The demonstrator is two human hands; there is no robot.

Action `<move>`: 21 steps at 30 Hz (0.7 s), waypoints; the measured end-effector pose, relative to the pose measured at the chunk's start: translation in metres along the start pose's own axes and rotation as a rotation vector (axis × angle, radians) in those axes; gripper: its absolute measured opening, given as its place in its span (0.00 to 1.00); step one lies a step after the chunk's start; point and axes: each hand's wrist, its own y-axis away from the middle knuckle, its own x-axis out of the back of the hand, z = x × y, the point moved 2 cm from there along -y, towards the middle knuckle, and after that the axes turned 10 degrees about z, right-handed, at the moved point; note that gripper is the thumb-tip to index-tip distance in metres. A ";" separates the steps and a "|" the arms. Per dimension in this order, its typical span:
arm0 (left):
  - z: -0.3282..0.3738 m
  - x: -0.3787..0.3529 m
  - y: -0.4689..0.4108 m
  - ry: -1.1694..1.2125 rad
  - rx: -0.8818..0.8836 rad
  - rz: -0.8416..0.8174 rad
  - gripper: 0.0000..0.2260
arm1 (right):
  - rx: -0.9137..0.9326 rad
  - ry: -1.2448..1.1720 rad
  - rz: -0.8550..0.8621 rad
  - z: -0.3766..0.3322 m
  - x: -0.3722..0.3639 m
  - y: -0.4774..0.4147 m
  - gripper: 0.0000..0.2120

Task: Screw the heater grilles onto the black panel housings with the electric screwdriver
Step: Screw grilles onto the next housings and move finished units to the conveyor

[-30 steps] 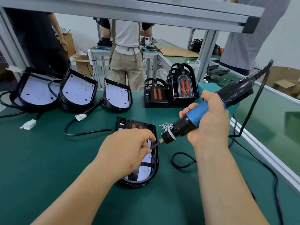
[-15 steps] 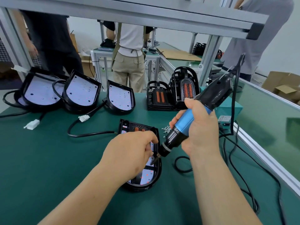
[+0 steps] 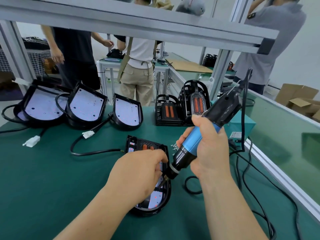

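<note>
A grey aluminium beam point(image 3: 138, 19) spans above the green-matted worktop point(image 3: 52, 179). A person in khaki trousers point(image 3: 136, 84) stands behind it, with open brown cardboard boxes point(image 3: 297, 98) at right.

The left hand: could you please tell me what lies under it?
Under the left hand lies a black panel housing, its orange heater bars showing beyond the knuckles and white plate nearer. The electric screwdriver reaches in beside the fingers; the screw is covered.

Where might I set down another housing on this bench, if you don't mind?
Front left: bare green mat, bordered by the black cable, the white connectors and the left forearm. Crowded: the back row of open housings and stacked grilles; cords right of the right hand, loose screws beside the screwdriver.
</note>
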 end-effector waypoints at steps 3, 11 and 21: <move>-0.002 0.000 0.002 0.002 -0.005 0.000 0.13 | -0.008 0.009 -0.004 0.000 0.001 0.001 0.12; 0.003 0.003 0.004 0.015 -0.017 0.038 0.15 | -0.013 0.023 -0.010 -0.001 0.001 0.002 0.13; 0.006 0.006 0.004 0.004 -0.023 0.032 0.14 | -0.019 0.026 -0.005 -0.001 0.001 0.001 0.14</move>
